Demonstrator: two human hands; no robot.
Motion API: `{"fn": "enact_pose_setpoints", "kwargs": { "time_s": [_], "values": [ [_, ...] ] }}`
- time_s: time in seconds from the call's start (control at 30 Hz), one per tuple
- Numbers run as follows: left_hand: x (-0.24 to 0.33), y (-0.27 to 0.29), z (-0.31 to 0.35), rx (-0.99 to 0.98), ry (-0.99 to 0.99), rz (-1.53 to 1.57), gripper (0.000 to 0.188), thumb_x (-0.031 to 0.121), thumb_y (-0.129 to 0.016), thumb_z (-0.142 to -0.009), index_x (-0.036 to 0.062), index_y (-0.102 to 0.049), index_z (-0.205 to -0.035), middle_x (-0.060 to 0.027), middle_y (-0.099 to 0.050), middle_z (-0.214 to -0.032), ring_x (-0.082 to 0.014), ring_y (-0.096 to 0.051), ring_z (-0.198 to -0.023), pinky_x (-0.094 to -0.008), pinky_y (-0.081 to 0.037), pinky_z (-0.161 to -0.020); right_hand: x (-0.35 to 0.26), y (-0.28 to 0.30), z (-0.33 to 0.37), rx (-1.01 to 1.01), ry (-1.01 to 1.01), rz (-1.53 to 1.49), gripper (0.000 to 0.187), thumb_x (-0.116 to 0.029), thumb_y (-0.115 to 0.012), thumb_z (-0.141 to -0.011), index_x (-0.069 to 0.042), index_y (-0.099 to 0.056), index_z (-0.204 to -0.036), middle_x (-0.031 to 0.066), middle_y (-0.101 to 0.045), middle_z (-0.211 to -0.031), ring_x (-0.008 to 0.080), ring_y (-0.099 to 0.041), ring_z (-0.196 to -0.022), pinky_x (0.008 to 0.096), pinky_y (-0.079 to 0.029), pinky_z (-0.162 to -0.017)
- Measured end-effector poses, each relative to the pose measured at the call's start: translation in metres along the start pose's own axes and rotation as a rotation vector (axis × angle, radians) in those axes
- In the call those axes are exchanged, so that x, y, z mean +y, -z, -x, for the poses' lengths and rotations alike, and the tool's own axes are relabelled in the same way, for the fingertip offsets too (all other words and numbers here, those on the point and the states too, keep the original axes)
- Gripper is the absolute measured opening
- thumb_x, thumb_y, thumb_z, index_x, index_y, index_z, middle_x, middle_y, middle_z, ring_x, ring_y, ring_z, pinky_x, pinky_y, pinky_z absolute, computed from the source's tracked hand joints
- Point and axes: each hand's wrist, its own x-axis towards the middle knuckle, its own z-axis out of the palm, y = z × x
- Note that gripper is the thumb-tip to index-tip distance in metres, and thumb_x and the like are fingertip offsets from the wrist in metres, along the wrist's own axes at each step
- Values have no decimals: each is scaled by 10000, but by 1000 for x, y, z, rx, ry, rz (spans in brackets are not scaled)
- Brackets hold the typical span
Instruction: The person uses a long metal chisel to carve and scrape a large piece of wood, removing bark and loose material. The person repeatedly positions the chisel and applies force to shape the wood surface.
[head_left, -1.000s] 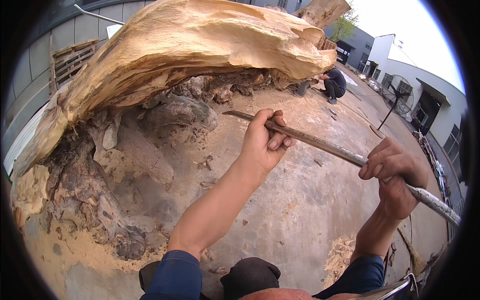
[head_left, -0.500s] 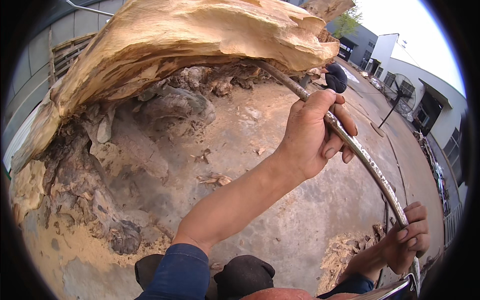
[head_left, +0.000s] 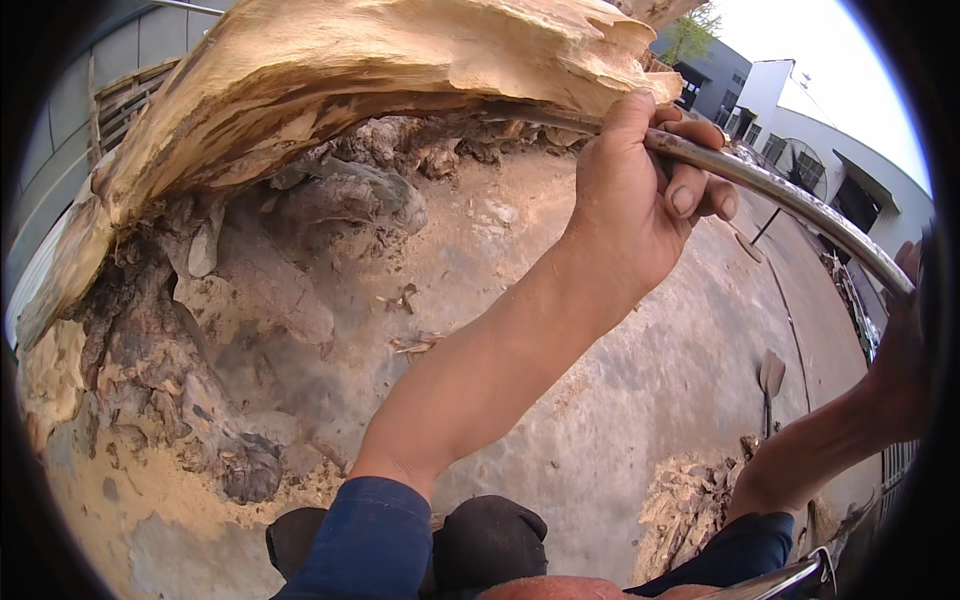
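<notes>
A large pale stripped tree trunk, rough and curved, spans the top of the view. A long round metal bar reaches from the right rim to the trunk's underside, where its far end is lost in shadow. Around the bar's middle, just below the trunk's right end, my left hand is closed with the thumb on top. At the dark right rim my right hand grips the bar's near end; its fingers are partly cut off by the rim.
Gnarled dark roots stand at the left. Wood chips lie in a heap at lower right, with a spade on the concrete floor beyond. Grey-white buildings line the far right.
The bar's near end has swung up and right with my right hand, so the bar lies flatter. My left hand has risen slightly. The crouching person in the background is now out of sight.
</notes>
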Motion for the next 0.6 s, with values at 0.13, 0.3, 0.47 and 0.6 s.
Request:
{"fn": "enact_pose_setpoints", "kwargs": {
  "time_s": [0.13, 0.3, 0.47, 0.6],
  "values": [
    [6, 70, -2, 297, 58, 89, 405, 258, -422, -1060, 38, -586, -763, -24, -397, -481, -130, -310, -378, -338, -451, -562, 30, -47, 0, -63, -124, 32, 99, -41, -504, -899, 15, -586, -901, 150, -594, -801, 202, -604, -709, 303, -467, -629],
    [11, 76, 27, 316, 69, -19, 311, 273, -437, -1067, 39, -579, -920, -39, -604, -683, -132, -317, -365, -356, -434, -505, 25, -68, 49, 1, -15, 83, 81, -21, -552, -909, -28, -600, -844, 158, -656, -717, 198, -613, -629, 292, -468, -553],
    [-10, 49, 45, 58, 64, -77, 330, 371, -434, -1086, 58, -530, -1044, -142, -690, -739, -173, -421, -357, -416, -463, -424, 3, -51, 116, 209, 53, 164, 229, -140, -608, -928, -135, -484, -736, 29, -631, -678, 181, -491, -592, 353, -356, -582],
    [-30, 21, 46, -74, 126, -63, 352, 399, -436, -1086, 61, -519, -1035, -207, -697, -755, -197, -465, -350, -422, -467, -373, -10, -34, 143, 361, 180, 37, 114, -138, -542, -898, -131, -503, -791, 3, -494, -659, 155, -366, -657, 371, -280, -682]
  ]
}}
